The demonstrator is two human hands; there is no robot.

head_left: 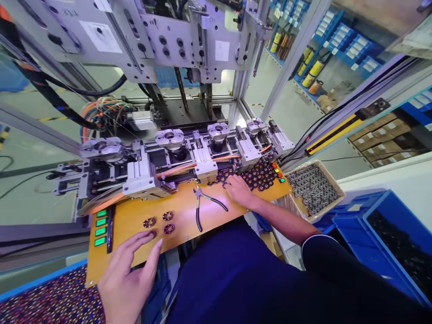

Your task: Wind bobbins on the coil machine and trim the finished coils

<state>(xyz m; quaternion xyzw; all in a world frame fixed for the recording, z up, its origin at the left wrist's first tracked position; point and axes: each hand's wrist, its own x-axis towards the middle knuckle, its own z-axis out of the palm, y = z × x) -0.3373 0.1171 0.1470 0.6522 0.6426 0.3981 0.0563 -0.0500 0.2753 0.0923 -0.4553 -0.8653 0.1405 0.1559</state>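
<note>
My left hand (126, 274) lies flat and empty, fingertips just short of the three wound rings (158, 222) ahead on the tabletop (135, 216), while my right hand (239, 190), fingers curled, rests on the ring pile (256, 175) farther right.

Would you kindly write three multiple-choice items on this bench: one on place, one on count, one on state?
1. Where do the pliers lie?
A. on the orange board, between the two hands
B. in the blue crate
C. on a machine fixture

2. How many loose rings lie apart by the left hand?
A. one
B. four
C. nine

3. How is the right hand?
A. gripping the pliers
B. resting on the pile of dark rings
C. raised in the air

Answers: 1 A, the pliers lie flat on the orange board; 2 B, four show near the fingertips; 3 B, its fingers lie on the pile.
</note>
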